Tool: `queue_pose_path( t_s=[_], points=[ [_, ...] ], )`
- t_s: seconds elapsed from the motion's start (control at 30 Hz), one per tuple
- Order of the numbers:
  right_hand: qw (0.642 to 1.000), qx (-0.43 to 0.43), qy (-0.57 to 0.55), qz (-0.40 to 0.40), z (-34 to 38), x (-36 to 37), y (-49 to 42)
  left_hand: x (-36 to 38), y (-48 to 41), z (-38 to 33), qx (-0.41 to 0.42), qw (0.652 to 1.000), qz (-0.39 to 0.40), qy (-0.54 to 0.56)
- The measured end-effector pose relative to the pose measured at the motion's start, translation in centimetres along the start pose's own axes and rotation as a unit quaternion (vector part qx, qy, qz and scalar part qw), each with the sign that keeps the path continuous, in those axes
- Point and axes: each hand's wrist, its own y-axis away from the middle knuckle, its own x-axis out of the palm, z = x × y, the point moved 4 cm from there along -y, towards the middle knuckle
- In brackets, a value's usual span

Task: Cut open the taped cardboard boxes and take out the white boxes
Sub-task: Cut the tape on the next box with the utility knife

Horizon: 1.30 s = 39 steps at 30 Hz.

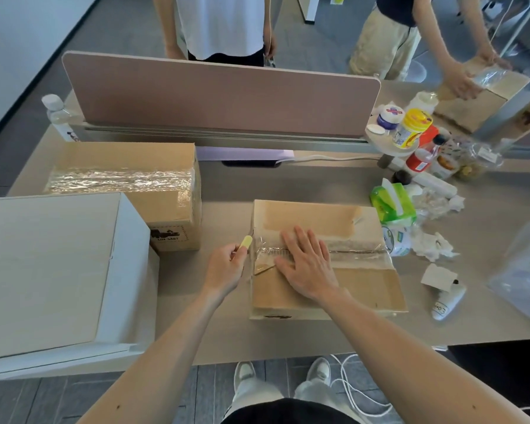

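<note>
Taped cardboard box (364,283) sits mid-worktop (227,185), right hand (306,264) flat on its lid, fingers straight, pressing down. Left hand (227,264) is curled round the yellow cutter (246,242), just off the box's left edge at the end of the tape seam (358,250). Seam runs left-to-right, away from the cutter and under the right hand's fingers, so a cut along it likely meets that hand.
</note>
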Motion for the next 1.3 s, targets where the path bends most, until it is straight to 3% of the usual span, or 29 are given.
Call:
queue_pose_path(
  t_s=[0.23,0.5,0.8,1.3],
  points=[
    [1.000,0.010,-0.003,0.012,0.0,0.3,-0.1,-0.4,-0.1,-1.2,0.102,0.991,-0.002,-0.089],
    [1.000,0.015,0.007,0.012,0.2,0.5,-0.3,-0.4,0.8,-2.1,0.162,0.975,-0.002,-0.151],
    [1.000,0.014,0.013,0.005,0.1,0.7,-0.3,-0.7,0.6,-2.3,0.166,0.961,0.000,-0.222],
    [1.000,0.015,0.007,0.000,0.1,0.7,-0.3,-0.9,2.4,-1.4,0.152,0.964,0.024,-0.215]
  ],
)
